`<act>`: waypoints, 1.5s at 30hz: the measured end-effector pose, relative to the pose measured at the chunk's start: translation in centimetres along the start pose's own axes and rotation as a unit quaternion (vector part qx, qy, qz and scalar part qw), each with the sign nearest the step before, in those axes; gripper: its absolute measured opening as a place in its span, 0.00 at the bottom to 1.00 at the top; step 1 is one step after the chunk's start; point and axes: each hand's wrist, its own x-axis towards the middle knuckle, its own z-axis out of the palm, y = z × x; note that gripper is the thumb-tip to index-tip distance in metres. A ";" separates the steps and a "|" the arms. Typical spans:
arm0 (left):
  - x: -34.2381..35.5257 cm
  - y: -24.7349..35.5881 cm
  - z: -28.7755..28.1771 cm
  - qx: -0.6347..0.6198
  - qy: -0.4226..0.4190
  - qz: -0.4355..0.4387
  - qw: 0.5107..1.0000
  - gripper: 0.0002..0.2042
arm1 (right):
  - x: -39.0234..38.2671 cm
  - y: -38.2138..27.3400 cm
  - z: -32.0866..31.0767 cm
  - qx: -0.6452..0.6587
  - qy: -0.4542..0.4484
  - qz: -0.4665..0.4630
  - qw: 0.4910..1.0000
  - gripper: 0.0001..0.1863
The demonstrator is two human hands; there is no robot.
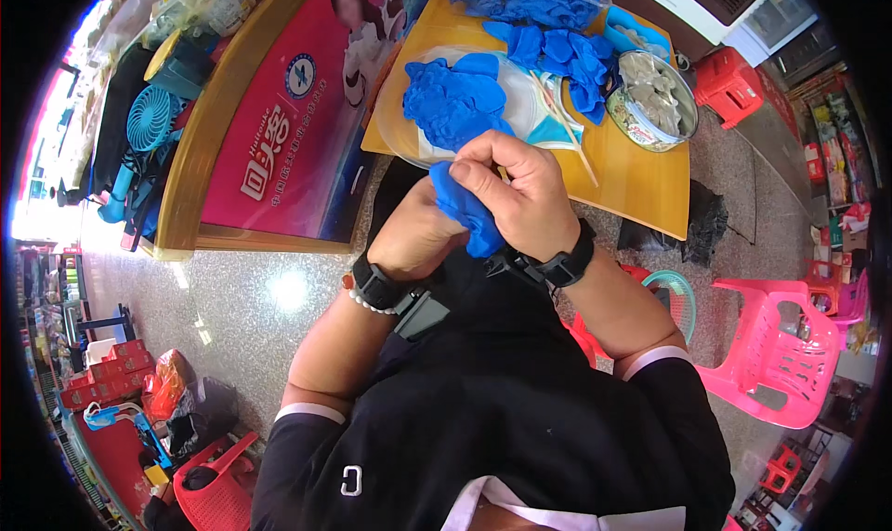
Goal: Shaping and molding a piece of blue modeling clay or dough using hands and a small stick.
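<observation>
Bordering at one o'clock: yellow worktop [641, 180], slanting near edge; room for moving at eight o'clock, over speckled floor [223, 336]. Blue piece [457, 197], soft, crumpled: one, held between left hand [411, 234] and right hand [530, 198], at six o'clock from the blue heap [455, 104]. Left hand: curled around it, wrist at eight. Right hand: thumb-and-finger pinch, wrist at four.

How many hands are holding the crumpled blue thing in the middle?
2: the left hand, on its left side, and the right hand, on its right. Some fingers are hidden, but no other hand shows on the blue thing.
</observation>
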 end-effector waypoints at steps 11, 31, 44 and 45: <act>-0.4 0.1 -0.4 0.060 0.085 0.093 0.990 0.05 | 0.5 -0.5 -1.0 0.149 0.009 0.062 0.987 0.08; 0.0 -0.1 -0.7 0.098 0.175 0.368 0.908 0.05 | -2.0 -0.5 -0.1 -0.047 0.013 -0.039 0.998 0.09; -0.1 1.3 -1.9 0.006 0.149 0.237 0.960 0.03 | -0.5 7.0 -9.5 -0.370 0.112 -0.009 0.922 0.09; 0.0 1.5 -1.8 -0.003 0.171 0.223 0.960 0.03 | -0.7 7.7 -10.7 -0.371 0.112 -0.010 0.922 0.09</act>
